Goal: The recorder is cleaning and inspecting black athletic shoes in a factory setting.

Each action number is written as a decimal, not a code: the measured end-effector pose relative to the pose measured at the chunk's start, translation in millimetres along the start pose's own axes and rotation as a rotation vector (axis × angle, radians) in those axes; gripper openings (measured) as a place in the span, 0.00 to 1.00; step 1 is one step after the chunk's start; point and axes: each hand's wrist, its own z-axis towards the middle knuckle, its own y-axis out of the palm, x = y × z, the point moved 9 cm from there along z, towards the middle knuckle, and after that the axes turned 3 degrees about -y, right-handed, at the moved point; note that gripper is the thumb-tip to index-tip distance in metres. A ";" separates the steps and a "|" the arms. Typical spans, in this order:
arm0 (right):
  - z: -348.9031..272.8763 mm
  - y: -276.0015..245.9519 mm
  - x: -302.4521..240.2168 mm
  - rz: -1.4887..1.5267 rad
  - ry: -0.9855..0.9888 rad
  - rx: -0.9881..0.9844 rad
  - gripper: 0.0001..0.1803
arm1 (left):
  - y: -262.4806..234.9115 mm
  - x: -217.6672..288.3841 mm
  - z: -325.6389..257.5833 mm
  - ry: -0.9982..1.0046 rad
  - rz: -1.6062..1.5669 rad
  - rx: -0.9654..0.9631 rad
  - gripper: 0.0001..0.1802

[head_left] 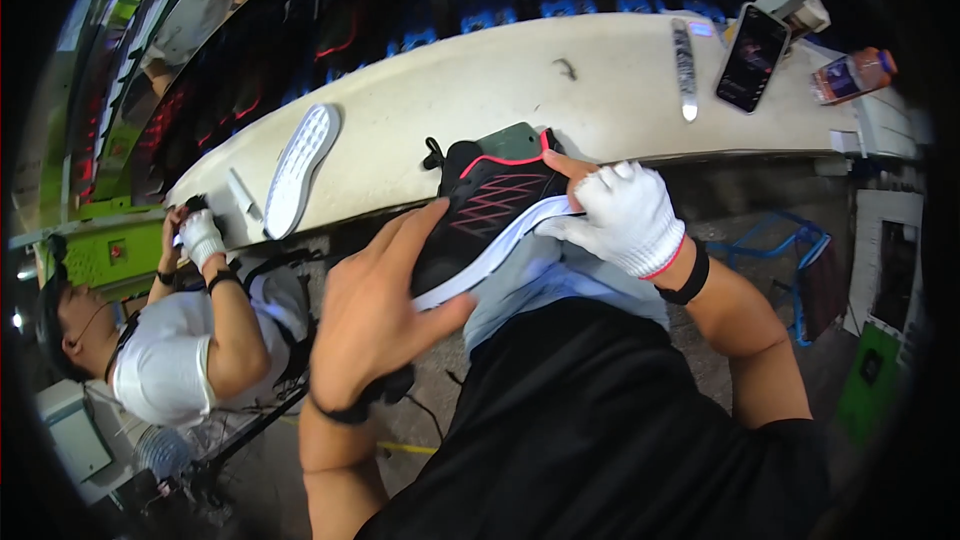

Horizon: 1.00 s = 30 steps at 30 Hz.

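A black sneaker (468, 240) with pink-red crisscross lines and a red collar edge is held on its side in front of me, toe to the lower left. A dark green shoe last (513, 143) fills its opening. Along its lower edge runs a white sole (500, 252). My bare left hand (372, 300) grips the toe, fingers over the upper and thumb against the sole's edge. At the heel, my right hand (628, 215) wears a white knit glove with some fingertips bare. It pinches the sole and heel together.
On the pale bench (420, 90) lie a loose white sole (300, 170), a flat strip-like tool (685, 70), a phone (750, 58) and a plastic bottle (853, 77). A co-worker (190, 340) works at the left. Dark machinery runs behind the bench; a blue-framed stool (800, 270) stands right.
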 end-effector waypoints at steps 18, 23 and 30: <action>-29.1 -156.8 -1.0 0.362 0.092 0.357 0.47 | 78.0 76.4 46.1 0.656 -0.619 0.719 0.30; -16.2 -157.3 -1.2 0.406 0.018 0.352 0.42 | 87.8 73.3 40.4 0.670 -0.683 0.690 0.26; -8.6 -156.8 -4.9 0.551 -0.231 0.377 0.34 | 89.7 42.5 85.4 0.756 -0.605 0.438 0.22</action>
